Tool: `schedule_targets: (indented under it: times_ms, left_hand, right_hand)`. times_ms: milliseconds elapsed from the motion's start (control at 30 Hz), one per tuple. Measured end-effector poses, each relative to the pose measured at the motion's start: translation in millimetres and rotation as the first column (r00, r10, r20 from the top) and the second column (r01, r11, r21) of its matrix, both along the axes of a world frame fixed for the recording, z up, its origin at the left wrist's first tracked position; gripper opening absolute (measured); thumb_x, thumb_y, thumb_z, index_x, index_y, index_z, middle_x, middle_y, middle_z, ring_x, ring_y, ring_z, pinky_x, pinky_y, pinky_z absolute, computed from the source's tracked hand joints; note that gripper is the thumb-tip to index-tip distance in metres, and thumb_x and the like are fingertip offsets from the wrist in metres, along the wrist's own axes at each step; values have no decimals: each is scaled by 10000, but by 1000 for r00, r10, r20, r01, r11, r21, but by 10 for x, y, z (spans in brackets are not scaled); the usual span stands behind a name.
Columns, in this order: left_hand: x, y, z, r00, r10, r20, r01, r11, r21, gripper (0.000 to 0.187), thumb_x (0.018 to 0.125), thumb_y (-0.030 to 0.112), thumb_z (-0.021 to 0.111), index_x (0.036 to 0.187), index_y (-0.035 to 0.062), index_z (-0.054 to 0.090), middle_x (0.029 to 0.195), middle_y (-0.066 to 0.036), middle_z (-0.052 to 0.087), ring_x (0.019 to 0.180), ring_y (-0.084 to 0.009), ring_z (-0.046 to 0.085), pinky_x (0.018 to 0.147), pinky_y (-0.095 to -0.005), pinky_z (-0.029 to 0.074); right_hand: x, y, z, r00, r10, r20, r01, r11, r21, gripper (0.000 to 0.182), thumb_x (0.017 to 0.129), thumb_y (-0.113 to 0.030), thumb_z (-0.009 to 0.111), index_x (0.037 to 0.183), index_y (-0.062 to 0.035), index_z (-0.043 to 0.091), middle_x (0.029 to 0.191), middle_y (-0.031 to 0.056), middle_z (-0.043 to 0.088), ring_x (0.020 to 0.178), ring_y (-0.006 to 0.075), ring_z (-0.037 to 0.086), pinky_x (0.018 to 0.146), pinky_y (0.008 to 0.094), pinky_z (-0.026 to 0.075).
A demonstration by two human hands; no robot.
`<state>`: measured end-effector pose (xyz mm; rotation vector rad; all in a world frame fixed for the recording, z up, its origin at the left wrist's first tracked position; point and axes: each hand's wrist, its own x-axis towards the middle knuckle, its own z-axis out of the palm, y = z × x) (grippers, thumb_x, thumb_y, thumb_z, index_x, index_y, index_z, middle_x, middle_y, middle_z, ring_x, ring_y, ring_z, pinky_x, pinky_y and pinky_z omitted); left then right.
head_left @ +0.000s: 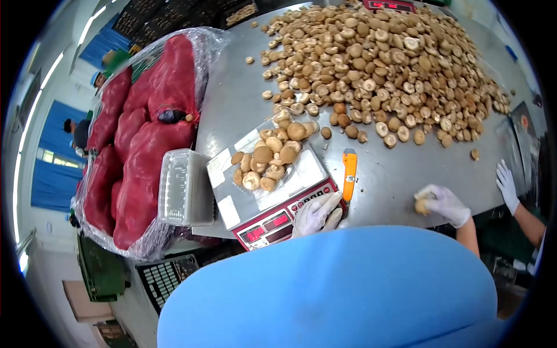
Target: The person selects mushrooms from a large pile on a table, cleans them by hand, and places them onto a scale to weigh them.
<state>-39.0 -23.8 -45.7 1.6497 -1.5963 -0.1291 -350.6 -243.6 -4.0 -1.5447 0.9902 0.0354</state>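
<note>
Steel-grey, the desk (232, 104) carries a scale (270, 191) near its front edge, its platform holding a clear tray of mushrooms (264, 159). Beyond the scale spreads a wide heap of loose mushrooms (394, 64); just right of it lies an orange knife (349, 174). The left hand (316, 213) rests on the scale's front corner, gloved fingers loosely together, holding nothing. Well right of the scale, the right hand (444, 204) has its fingers clamped on a single mushroom (422, 204). Left of the scale lie red mesh sacks (139, 145) (wrapped in plastic) and stacked clear tubs (183, 188). Another person's gloved hand (506, 184) touches the desk's far right. Blue cloth hides the near edge; the displays are unreadable.
</note>
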Motion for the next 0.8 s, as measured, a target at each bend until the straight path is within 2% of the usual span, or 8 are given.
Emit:
schedule_targets:
  times_ms: [133,233,333,367,467,600,667,800]
  left_hand:
    - [-50,37,-84,999,-52,-9,51,996,-79,449,843,83,786,1273,39,665,1158,-129,689,990,-295,697,844,-370,562]
    - [-31,87,-68,997,-64,32,66,995,-72,433,844,66,778,1259,29,660,1151,-133,695,991,-295,701,845,-372,565]
    - [-10,178,-34,997,-69,44,71,996,-48,411,855,52,762,1251,28,653,1138,-142,698,979,-302,704,835,-383,569]
    - [-38,241,-26,999,-13,33,16,997,-75,409,858,51,759,1253,38,655,1129,-140,699,971,-304,705,828,-386,571]
    - [-96,408,-38,995,91,47,-87,993,-83,420,849,47,772,1254,75,663,1111,-128,700,948,-298,707,801,-380,576]
    - [-195,604,-30,965,253,71,-245,964,-98,414,839,48,792,1234,81,675,1120,-110,707,964,-276,709,811,-361,580]
    - [-219,627,-11,933,352,72,-347,935,-75,374,848,43,786,1207,82,690,1136,-105,718,1007,-257,714,850,-349,585]
    - [-169,532,66,926,359,113,-342,929,-143,337,859,38,776,1184,86,703,1130,-110,732,1007,-245,725,873,-342,586]
  right_hand:
    - [-571,100,-84,971,93,-218,-84,995,50,145,867,-114,732,980,-34,775,948,19,738,803,105,649,762,295,535]
    - [-116,-34,26,981,69,-181,-118,955,-274,168,902,-151,687,1000,-29,749,917,69,745,803,138,666,775,332,540]
    - [773,-295,-97,971,194,-137,-234,697,-678,312,896,-180,612,1165,-37,682,1091,158,709,977,322,673,871,386,533]
    - [1074,-451,-432,962,257,95,-83,602,-794,359,901,-215,600,1218,-53,644,1058,193,668,978,363,644,887,418,518]
    - [2027,-711,-678,968,249,31,-66,373,-925,472,892,-238,639,1339,-98,580,1203,152,654,1144,331,606,980,423,500]
    - [2728,-720,-597,964,182,-193,-245,334,-910,563,850,-292,693,1384,-195,543,1201,144,652,1182,338,588,979,475,489]
    - [2854,-835,-848,951,206,-231,-264,154,-952,432,801,-250,710,1229,-211,665,1099,121,649,1109,338,610,927,476,503]
    - [2898,-1032,-926,955,198,-219,-269,279,-922,258,792,-219,740,1048,-190,756,1090,116,660,1071,319,632,917,441,520]
